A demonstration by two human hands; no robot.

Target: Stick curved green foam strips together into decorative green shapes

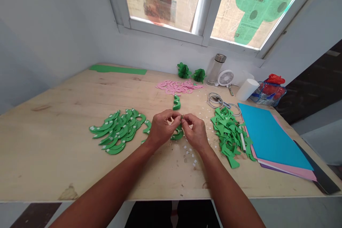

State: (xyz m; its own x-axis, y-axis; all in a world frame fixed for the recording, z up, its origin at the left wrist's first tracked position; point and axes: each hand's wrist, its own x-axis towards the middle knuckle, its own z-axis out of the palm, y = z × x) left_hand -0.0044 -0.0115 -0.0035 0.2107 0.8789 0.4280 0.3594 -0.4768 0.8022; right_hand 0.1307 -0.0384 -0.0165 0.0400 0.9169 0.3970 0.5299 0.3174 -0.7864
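Observation:
My left hand (160,128) and my right hand (196,131) meet at the middle of the wooden table (53,156), fingertips pinched together on a small curved green foam piece (178,133). To the left lies a pile of green curved cut-outs with white tape squares (117,131). A single green curved piece (176,102) lies just beyond my hands. To the right is a heap of green foam scraps (229,133). Small white paper bits (190,154) are scattered below my right hand.
Pink cut-outs (177,86) and two green folded decorations (191,73) lie at the back. Right side: scissors (220,100), a bottle (216,69), a small fan (226,77), a white roll (247,89), a glass dish (268,92), stacked blue and pink sheets (269,139), a pen (242,141). Green strip (117,69) at back left.

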